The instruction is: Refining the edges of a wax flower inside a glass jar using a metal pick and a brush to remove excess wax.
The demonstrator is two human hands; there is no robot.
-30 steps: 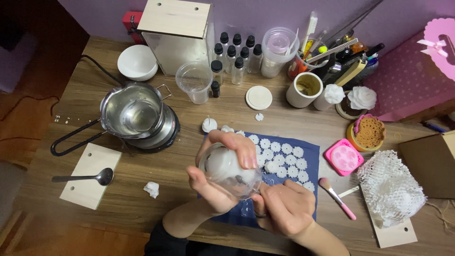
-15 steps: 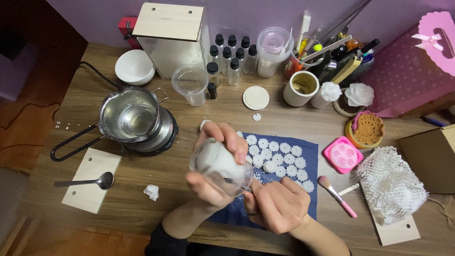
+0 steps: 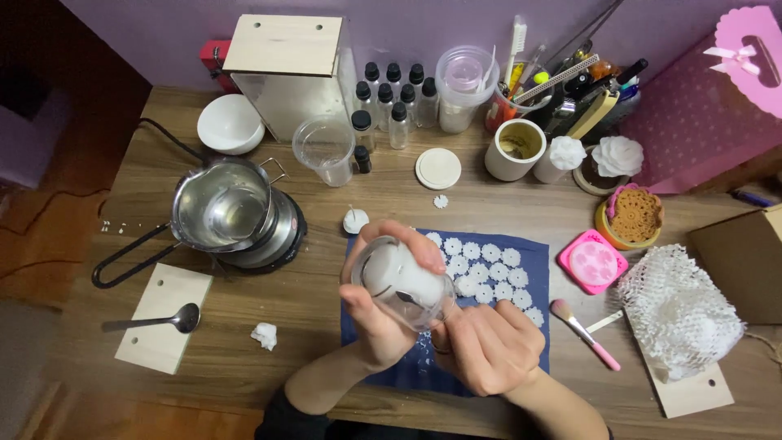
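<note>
Wooden tabletop (image 3: 342, 204) fills my view, cluttered along its twelve o'clock edge with small dark-capped bottles (image 3: 391, 102). At centre my left hand (image 3: 379, 314) wraps closed around a clear glass jar (image 3: 403, 281) filled with white wax, tilted on its side above a navy cloth (image 3: 533, 269) dotted with white wax flowers (image 3: 487, 265). My right hand (image 3: 489, 346), at five o'clock of the jar, has its fingers curled against the jar's base. I see a metal pot (image 3: 224, 212) at ten o'clock and a spoon (image 3: 155, 320) at nine.
</note>
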